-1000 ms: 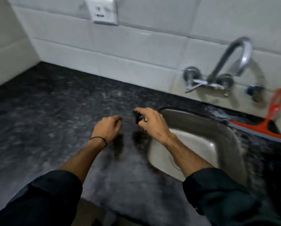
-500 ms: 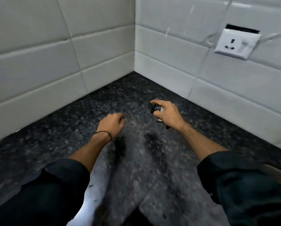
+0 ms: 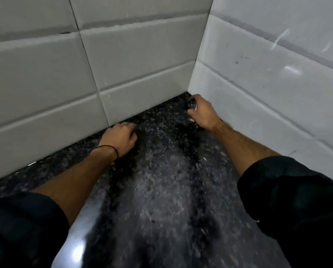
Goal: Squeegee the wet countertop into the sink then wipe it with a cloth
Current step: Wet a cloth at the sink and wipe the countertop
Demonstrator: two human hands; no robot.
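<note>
Two hands: both low over the countertop (image 3: 161, 190), reaching toward the corner where the two tiled walls meet.
Countertop: dark speckled stone, fills the lower frame btwn the forearms and runs back to the foot of both walls. Surface shiny, w/ a bright glare patch (image 3: 78, 250) near the bottom edge.
Left hand (image 3: 121, 139): palm down, fingers curled under into a fist, nothing seen in it. Sits just beside the foot of the left wall (image 3: 45, 74); can't tell whether the knuckles touch the stone.
Right hand (image 3: 203, 114): fingers and thumb wrapped round a small dark item (image 3: 191, 103), held close to the corner, just beside the right wall (image 3: 268, 84).
Small dark item: sticks out at the thumb side of the fist, black w/ a pale bit (too small and blurred to say what it is).
Wrist band (image 3: 109, 148): thin black cord on the left wrist.
Left sleeve (image 3: 22, 229): dark, pushed up the forearm.
Right sleeve (image 3: 297, 200): dark, same.
Left wall: large pale-grey tiles, grout lines across, upright joints.
Right wall: glossy white tiles, a few faint streaks, one spot of reflected light.
Shadows: dark patches on the stone under each forearm.
</note>
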